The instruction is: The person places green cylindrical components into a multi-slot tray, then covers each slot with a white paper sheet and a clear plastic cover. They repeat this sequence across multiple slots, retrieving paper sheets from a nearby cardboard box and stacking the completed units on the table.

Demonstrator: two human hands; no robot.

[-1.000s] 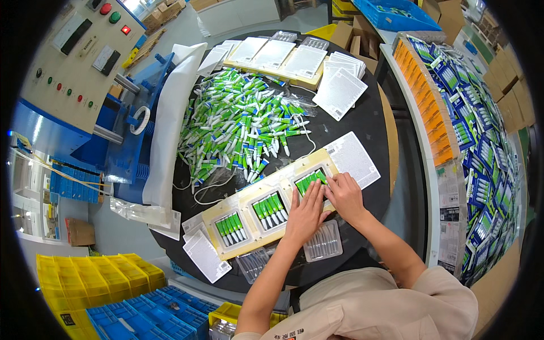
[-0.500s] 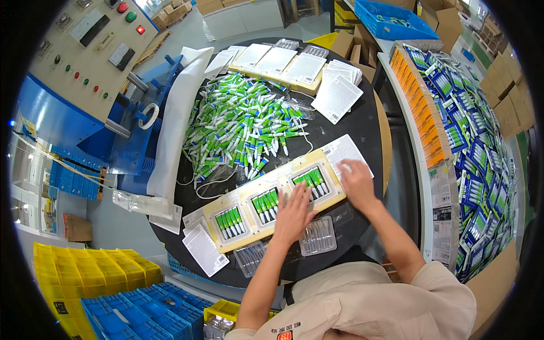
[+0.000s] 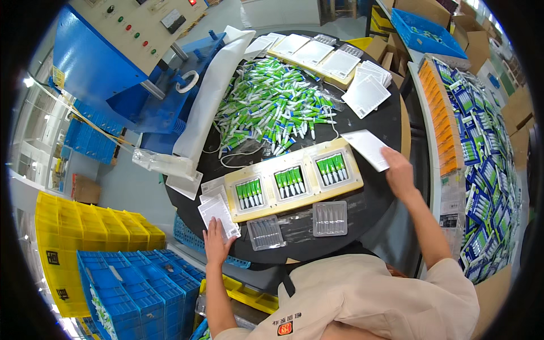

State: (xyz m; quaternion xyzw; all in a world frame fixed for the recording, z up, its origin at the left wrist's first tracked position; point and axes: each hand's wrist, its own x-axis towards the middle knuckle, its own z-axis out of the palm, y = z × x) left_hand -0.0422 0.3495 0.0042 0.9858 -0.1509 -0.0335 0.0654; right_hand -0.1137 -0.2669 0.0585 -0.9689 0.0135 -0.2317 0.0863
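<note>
A cream tray (image 3: pixel 294 196) lies across the front of the round black table, with three windows, each holding several green and white small tubes (image 3: pixel 289 181). My right hand (image 3: pixel 400 174) grips the outer edge of a white printed card (image 3: pixel 365 148) beside the tray's right end. My left hand (image 3: pixel 216 242) rests its outstretched fingers on a white card (image 3: pixel 215 212) in a small stack by the tray's left end, thumb apart. Two clear blister shells, a left one (image 3: pixel 265 232) and a right one (image 3: pixel 330 219), lie in front of the tray.
A heap of green and white tubes (image 3: pixel 272 105) covers the table's middle. Behind it lies another cream tray topped with white cards (image 3: pixel 313 52). A blue press (image 3: pixel 164 113) stands at left, blue crates (image 3: pixel 136 289) at lower left. Packed blister cards (image 3: pixel 473 170) fill the bench at right.
My left hand has left the tray's middle and reached the cards at its left end. My right hand has drawn down to the right card's outer edge. The view has shifted.
</note>
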